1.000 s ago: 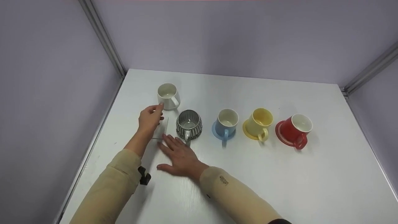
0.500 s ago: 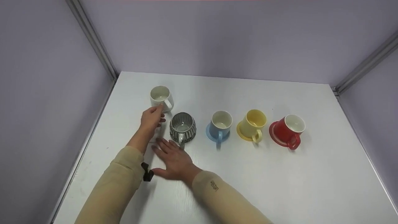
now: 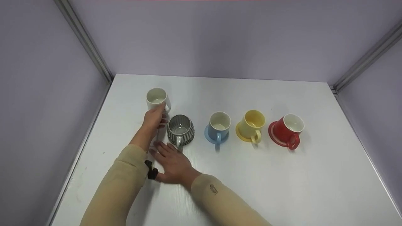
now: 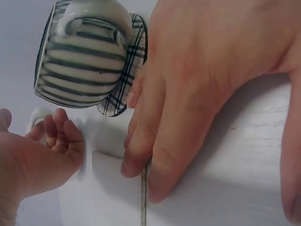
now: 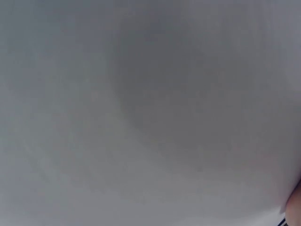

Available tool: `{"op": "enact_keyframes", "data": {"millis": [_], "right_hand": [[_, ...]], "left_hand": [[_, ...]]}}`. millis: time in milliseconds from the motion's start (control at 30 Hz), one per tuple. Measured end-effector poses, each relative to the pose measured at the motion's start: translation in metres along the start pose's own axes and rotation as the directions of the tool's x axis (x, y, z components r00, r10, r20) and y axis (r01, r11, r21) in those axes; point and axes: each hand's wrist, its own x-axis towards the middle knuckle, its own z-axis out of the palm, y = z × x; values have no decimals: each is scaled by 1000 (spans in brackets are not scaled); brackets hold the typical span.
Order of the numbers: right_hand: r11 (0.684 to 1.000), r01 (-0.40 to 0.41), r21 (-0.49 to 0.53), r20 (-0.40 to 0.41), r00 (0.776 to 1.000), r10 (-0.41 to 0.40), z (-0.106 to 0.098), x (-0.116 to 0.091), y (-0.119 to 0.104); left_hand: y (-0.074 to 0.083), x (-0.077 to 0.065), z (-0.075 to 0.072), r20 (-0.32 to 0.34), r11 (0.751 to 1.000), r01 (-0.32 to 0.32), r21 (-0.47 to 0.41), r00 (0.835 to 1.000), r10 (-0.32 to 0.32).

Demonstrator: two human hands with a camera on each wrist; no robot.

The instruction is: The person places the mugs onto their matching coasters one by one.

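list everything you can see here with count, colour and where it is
white mug: 1, white, back left of the table
striped mug: 1, grey and white, left end of the row, on a plaid coaster
blue mug: 1, on a blue coaster
yellow mug: 1, on a yellow coaster
red mug: 1, right end, on a red coaster
white coaster: 1, flat under the fingers
table: 1, white
left hand: beside the white mug
right hand: flat, pressing the white coaster

striped mug (image 3: 180, 130) on surface (image 3: 251, 188) | plain mug (image 3: 156, 98) behind-left of it | three mugs on saucers (image 3: 254, 127) in a row to its right | both hands (image 3: 171, 161) just left and before it
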Motion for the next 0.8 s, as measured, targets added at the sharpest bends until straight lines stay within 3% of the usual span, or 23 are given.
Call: {"op": "enact_keyframes", "data": {"millis": [267,800], "right_hand": [[1000,0,-14,12,1000,1,1,1,-1],[997,27,-78,-30,999,-29,2,0,-3]], "left_hand": [[-1,6,-3,53,998,42,-36,998,-40],[-4,11,-5,72,984,84,-157,995,-73]]}}
